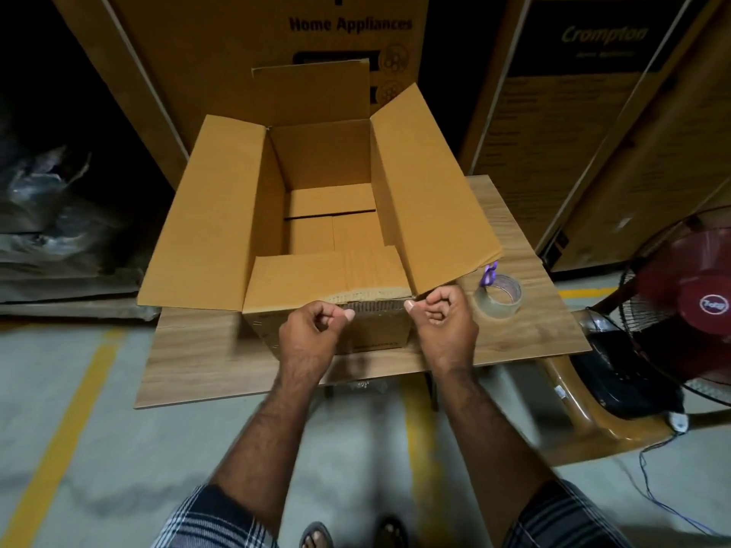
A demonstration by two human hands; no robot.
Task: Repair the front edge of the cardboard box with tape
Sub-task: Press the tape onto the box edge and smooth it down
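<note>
Resting on wooden board point(197, 350) over concrete floor point(59, 409): cardboard box point(221, 215).

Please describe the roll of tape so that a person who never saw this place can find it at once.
Find the open brown cardboard box on the wooden board. Just right of its front corner, beside the right hand, stands the clear tape roll. It is the only transparent ring there, with purple-handled scissors directly behind it.

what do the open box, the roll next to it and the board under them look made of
Box: matte brown corrugated cardboard; fluting shows along its torn front edge.
Roll: glossy clear plastic tape, apparently; see-through.
Board: wood-grain surface, possibly laminate.
</note>
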